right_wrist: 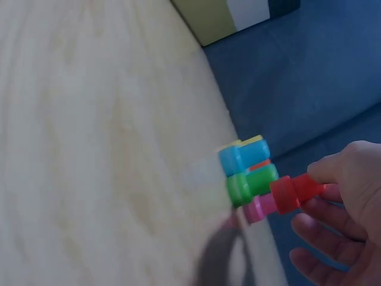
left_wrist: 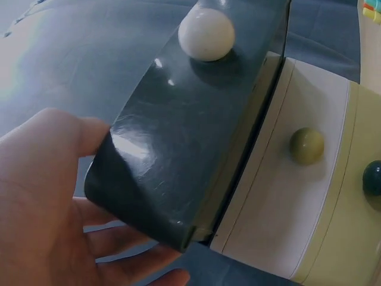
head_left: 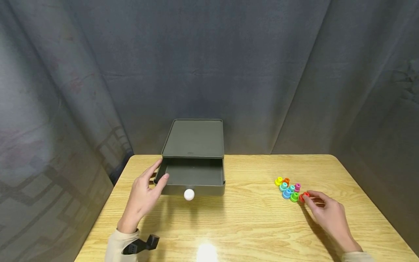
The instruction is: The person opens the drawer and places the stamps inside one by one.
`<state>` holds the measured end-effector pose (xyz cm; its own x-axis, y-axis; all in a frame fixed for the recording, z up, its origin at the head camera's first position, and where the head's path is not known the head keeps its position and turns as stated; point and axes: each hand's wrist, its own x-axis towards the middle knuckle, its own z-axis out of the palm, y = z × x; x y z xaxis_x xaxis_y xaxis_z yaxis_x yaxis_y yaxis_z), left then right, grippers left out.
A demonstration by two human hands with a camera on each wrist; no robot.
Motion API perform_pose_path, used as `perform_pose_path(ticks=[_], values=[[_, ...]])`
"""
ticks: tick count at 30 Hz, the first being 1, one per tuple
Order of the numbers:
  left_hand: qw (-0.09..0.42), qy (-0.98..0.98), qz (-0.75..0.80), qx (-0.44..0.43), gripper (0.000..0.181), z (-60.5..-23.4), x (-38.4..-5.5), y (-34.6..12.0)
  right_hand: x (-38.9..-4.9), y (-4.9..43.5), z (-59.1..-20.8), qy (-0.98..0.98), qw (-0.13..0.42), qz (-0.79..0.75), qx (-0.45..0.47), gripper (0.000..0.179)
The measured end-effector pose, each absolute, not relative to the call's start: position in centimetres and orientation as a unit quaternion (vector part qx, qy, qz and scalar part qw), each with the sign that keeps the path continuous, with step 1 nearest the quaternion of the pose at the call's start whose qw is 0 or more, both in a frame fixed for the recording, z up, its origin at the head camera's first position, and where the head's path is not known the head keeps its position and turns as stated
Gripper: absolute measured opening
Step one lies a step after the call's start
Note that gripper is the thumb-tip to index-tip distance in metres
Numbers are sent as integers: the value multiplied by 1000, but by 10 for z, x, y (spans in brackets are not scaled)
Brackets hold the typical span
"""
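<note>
At the left of the table stands a small drawer chest [head_left: 196, 138] with its dark grey top drawer [head_left: 193, 190] pulled out. A white knob [left_wrist: 206, 34] sits on the drawer's front. My left hand [head_left: 144, 196] grips the drawer's left front corner, with the thumb over the top edge and the fingers along the side. To the right, my right hand [head_left: 330, 216] pinches a red plastic peg [right_wrist: 293, 192] between thumb and forefinger. Beside it several pegs of the same shape stand close together, among them a green peg [right_wrist: 253, 185], a blue peg [head_left: 286, 194] and a pink peg [head_left: 297, 187].
Below the dark drawer are a white drawer [left_wrist: 280, 161] and a yellow-green drawer [left_wrist: 339, 208], both pushed in. The wooden table [head_left: 248, 218] spans the front, and a grey curtain [head_left: 196, 65] hangs behind and at both sides.
</note>
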<state>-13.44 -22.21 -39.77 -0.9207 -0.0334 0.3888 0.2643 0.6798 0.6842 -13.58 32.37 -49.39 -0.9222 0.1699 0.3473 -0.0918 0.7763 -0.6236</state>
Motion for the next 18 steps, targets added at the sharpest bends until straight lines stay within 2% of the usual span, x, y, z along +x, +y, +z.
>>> perform_pose_path(ticks=[18], values=[[176, -895, -405, -68, 56, -398, -133, -230, -141, 305, -448, -915, 209, 342, 41, 23]])
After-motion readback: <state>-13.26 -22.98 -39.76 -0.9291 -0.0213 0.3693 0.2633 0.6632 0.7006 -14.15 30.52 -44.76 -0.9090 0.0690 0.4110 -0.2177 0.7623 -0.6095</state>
